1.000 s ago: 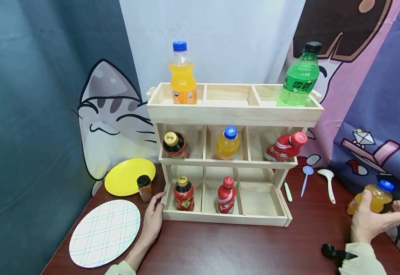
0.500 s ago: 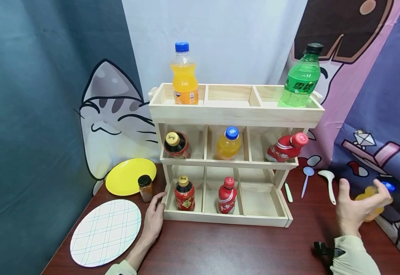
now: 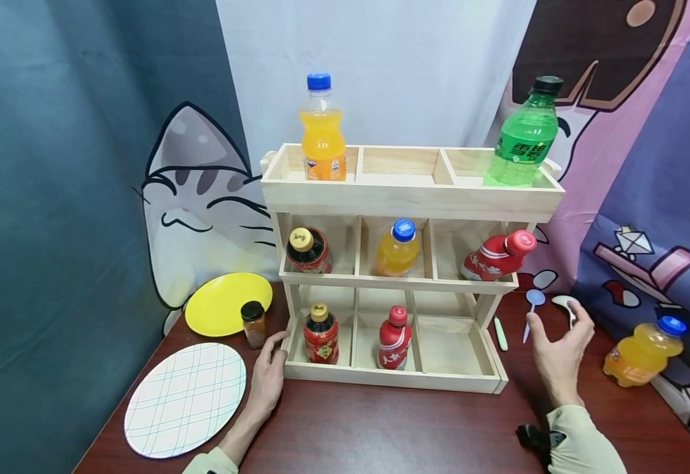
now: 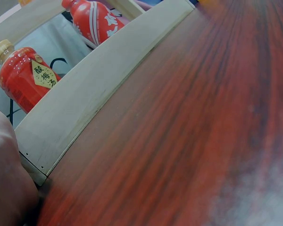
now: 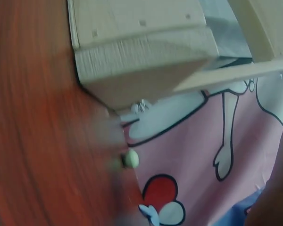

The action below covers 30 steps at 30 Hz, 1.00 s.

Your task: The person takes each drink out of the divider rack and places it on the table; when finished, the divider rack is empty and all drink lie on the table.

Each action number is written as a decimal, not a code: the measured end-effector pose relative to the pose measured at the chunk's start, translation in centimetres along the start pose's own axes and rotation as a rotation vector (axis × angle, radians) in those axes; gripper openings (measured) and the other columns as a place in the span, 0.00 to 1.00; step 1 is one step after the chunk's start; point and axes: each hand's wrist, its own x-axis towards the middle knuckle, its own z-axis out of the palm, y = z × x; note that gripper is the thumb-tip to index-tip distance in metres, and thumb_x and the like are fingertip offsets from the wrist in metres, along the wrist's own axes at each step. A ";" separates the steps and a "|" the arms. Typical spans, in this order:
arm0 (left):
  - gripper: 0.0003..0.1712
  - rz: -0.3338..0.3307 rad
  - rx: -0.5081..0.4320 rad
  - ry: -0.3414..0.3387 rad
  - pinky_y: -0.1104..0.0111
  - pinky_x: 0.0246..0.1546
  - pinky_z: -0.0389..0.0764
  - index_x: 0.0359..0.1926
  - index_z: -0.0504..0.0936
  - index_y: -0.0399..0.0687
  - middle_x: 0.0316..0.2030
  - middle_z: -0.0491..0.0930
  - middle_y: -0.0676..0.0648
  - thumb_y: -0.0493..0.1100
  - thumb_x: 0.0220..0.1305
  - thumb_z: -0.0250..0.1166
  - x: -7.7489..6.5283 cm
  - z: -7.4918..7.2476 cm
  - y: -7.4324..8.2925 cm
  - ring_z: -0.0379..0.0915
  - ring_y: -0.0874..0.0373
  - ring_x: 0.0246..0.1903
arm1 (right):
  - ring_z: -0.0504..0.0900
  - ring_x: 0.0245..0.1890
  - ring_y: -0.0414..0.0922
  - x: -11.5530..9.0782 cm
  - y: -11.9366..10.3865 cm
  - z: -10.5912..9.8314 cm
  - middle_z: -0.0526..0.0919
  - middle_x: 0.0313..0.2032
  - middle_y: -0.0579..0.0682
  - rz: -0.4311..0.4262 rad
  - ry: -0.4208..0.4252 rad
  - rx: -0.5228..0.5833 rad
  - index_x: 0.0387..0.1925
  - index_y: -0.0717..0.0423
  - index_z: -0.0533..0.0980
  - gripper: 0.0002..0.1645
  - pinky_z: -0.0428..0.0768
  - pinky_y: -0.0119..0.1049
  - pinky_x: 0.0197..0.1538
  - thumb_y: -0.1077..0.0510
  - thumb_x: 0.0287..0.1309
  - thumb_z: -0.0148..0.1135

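My left hand [image 3: 266,382] rests against the lower left corner of a three-tier wooden shelf [image 3: 413,201]. In the left wrist view, part of that hand [image 4: 7,174] shows beside the corner of the front board. My right hand [image 3: 561,355], thumb and fingers spread, is over the table near a blue spoon [image 3: 534,299] and a white ladle [image 3: 565,303], which it partly hides. Nothing is in its grasp. To its right, an orange soda bottle [image 3: 644,353] with a blue cap leans tilted. A pale green handle [image 3: 500,334] lies beside the shelf.
The shelf bears a second orange soda [image 3: 324,141], a green soda bottle [image 3: 523,141], an orange drink [image 3: 398,250], dark bottles [image 3: 321,336] and red bottles [image 3: 394,339]. Left stand a spice jar [image 3: 253,324], a yellow plate [image 3: 226,306] and a checked plate [image 3: 185,401].
My right hand has let go of the orange soda bottle at the far right and moved left toward the spoons. The bottle stays there, tilted. My left hand keeps its place at the shelf.
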 end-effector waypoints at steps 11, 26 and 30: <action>0.19 0.013 0.039 0.004 0.74 0.36 0.63 0.55 0.71 0.51 0.49 0.74 0.46 0.36 0.64 0.46 -0.3 0.0 0.6 0.65 0.61 0.37 | 0.54 0.63 0.40 -1.3 -1.5 1.7 0.57 0.60 0.48 0.083 -0.172 0.034 0.62 0.42 0.55 0.42 0.48 0.37 0.65 0.53 0.47 0.64; 0.19 0.011 0.022 0.017 0.74 0.32 0.63 0.54 0.72 0.51 0.32 0.73 0.43 0.36 0.64 0.47 -0.4 -0.1 0.9 0.63 0.64 0.27 | 0.55 0.61 0.41 -3.9 -4.6 4.3 0.58 0.60 0.48 -0.031 -0.375 0.068 0.63 0.46 0.56 0.47 0.56 0.20 0.58 0.60 0.41 0.69; 0.19 0.004 0.025 0.013 0.74 0.35 0.64 0.54 0.72 0.51 0.40 0.76 0.43 0.36 0.63 0.47 -0.4 -0.1 1.1 0.65 0.63 0.32 | 0.53 0.62 0.40 -4.3 -4.6 4.4 0.59 0.61 0.49 -0.106 -0.273 0.049 0.62 0.51 0.58 0.48 0.51 0.23 0.60 0.60 0.37 0.71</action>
